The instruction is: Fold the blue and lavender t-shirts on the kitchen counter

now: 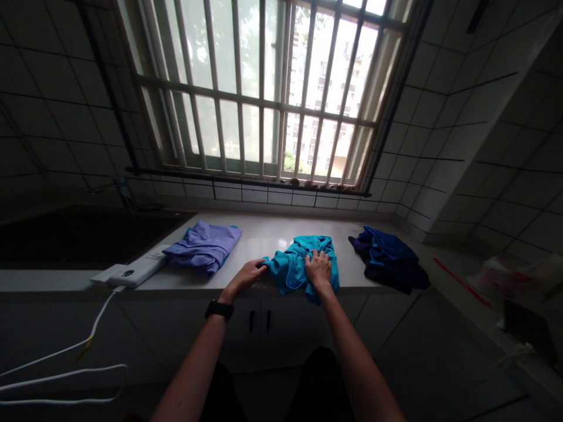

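A crumpled teal garment (292, 264) lies on the pale countertop (264, 240) near its front edge. My left hand (248, 274), with a black watch on its wrist, pinches the garment's left edge. On top of the cloth my right hand (317, 266) presses down with its fingers curled into the fabric. A folded lavender garment (204, 246) sits to the left, and a dark blue and purple pile (389, 258) lies to the right.
A white power strip (132, 271) with a phone-like device rests at the counter's left front, its white cables (65, 375) hanging down. A dark sink (83, 234) is at far left. A barred window (264, 88) rises behind. Cabinet doors (259, 319) stand below the counter.
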Motion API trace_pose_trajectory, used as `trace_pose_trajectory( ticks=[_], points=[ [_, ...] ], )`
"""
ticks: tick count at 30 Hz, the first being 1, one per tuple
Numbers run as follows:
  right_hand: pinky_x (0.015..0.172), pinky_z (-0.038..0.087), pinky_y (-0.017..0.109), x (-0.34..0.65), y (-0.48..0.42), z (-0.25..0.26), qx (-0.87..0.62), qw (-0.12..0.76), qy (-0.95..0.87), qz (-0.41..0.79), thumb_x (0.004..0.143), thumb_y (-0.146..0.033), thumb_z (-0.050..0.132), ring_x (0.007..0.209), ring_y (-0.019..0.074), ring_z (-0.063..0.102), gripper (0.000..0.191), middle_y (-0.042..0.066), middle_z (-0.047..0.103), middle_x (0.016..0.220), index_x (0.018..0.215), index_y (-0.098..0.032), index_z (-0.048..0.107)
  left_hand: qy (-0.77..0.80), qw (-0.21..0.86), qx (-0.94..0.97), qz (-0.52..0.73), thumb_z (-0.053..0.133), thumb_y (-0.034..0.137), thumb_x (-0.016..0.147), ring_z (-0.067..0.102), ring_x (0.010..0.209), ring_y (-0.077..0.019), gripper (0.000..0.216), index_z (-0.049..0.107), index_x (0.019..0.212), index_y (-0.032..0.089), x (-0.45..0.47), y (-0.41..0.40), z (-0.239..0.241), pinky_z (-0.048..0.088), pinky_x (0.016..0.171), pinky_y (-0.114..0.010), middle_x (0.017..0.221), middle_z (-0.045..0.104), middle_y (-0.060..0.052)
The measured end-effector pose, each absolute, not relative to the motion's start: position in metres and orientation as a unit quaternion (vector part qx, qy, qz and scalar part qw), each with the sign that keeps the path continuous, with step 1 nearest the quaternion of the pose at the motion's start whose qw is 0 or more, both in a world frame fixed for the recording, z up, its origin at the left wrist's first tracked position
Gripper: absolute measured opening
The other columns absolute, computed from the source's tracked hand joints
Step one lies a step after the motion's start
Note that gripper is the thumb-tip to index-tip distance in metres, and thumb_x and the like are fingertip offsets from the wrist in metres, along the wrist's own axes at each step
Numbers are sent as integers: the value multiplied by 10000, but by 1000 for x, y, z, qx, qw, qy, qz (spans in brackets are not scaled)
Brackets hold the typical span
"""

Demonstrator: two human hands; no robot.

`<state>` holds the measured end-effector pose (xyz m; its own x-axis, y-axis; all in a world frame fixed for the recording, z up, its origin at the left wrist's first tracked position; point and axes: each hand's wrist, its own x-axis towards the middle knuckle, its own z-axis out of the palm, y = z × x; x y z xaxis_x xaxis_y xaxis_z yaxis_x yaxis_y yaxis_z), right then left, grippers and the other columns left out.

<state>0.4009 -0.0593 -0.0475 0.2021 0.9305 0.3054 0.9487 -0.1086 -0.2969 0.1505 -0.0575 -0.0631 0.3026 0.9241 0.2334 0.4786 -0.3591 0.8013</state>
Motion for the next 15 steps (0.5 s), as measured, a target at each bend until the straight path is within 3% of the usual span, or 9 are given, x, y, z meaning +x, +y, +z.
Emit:
trace_pose_trajectory(
  ticks=[6,15],
  points=[
    [990,446,404,401,-60,-46,-746,214,-630,-14,1050,-371,395,1256,321,552,439,191,629,1342,1335,-161,654,479,302,740,364,589,498,799,687,901,-252,394,727,999,187,154,-63,-57,546,781,-305,980,771,-67],
    [991,449,406,402,-61,-46,-746,222,-628,-9,1044,-372,405,1246,324,549,442,190,631,1332,1341,-153,649,492,298,743,343,554,509,804,682,880,-247,419,726,988,175,155,-63,-57,541,806,-316,959,768,-67]
  ],
)
